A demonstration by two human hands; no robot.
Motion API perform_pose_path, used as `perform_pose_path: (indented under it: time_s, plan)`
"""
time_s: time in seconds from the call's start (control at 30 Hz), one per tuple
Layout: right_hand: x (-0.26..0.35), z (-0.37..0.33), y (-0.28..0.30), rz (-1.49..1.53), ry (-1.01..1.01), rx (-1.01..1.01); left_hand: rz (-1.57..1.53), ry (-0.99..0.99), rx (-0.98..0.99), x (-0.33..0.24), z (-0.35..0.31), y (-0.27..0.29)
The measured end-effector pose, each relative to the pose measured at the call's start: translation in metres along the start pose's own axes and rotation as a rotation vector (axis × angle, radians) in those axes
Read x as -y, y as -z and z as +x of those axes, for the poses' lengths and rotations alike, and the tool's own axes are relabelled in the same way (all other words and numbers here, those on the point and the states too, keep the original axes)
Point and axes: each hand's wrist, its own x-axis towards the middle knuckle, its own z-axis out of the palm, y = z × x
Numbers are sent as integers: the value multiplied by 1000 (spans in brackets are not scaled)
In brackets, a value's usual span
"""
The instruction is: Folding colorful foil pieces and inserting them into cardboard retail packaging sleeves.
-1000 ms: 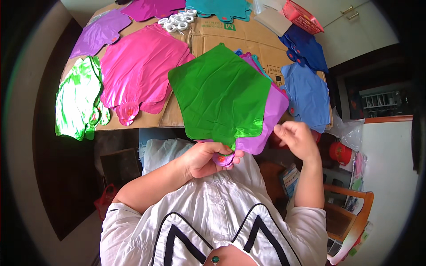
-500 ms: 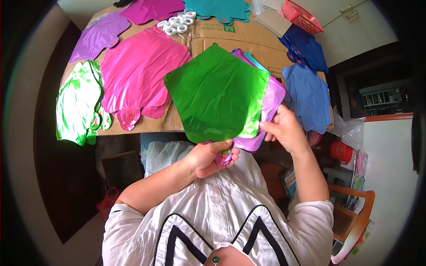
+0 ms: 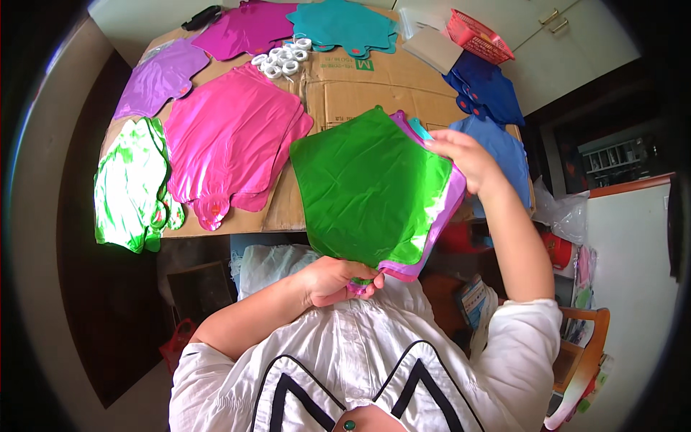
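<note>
A small stack of flat, uninflated foil balloons is in my hands, over my lap at the table's front edge. A green star-shaped foil balloon (image 3: pixel 371 194) lies on top, with purple and teal ones showing along its right side. My left hand (image 3: pixel 344 281) pinches the stack by the tails at its bottom, the thumb on top. My right hand (image 3: pixel 464 157) is closed on the stack's upper right edge, thumb in front; its other fingers are partly hidden behind.
Cardboard (image 3: pixel 345 90) covers the table. Piles of flat foil balloons lie around it: pink (image 3: pixel 230 140), light green (image 3: pixel 133 187), lilac (image 3: pixel 160 78), magenta (image 3: pixel 245 30), teal (image 3: pixel 342 27), dark blue (image 3: pixel 489 90) and light blue (image 3: pixel 497 147). White ribbon rolls (image 3: pixel 282 59) and a red basket (image 3: pixel 481 36) stand farther back.
My right hand has moved up from the stack's lower right to its upper right edge. The stack has come lower and tilted, and its edges lie closer together.
</note>
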Motion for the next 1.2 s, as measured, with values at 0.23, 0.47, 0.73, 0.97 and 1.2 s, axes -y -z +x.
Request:
perform_pose_path:
  time_s: [0.23,0.47,0.73,0.97,1.2]
  plan:
    - [59,81,-44,-1034,-19,43,1,-22,-32,6,13,-5]
    - [70,82,-120,-1299,46,-345,12,-153,-70,18,24,-4]
    - [53,112,-81,-1140,80,-121,-147,-165,-9,12,15,-13]
    - [60,78,-70,-769,122,-7,-152,-157,-32,8,12,-12]
    - [79,6,-1,-596,-309,38,-461,-110,70,-10,-7,-25]
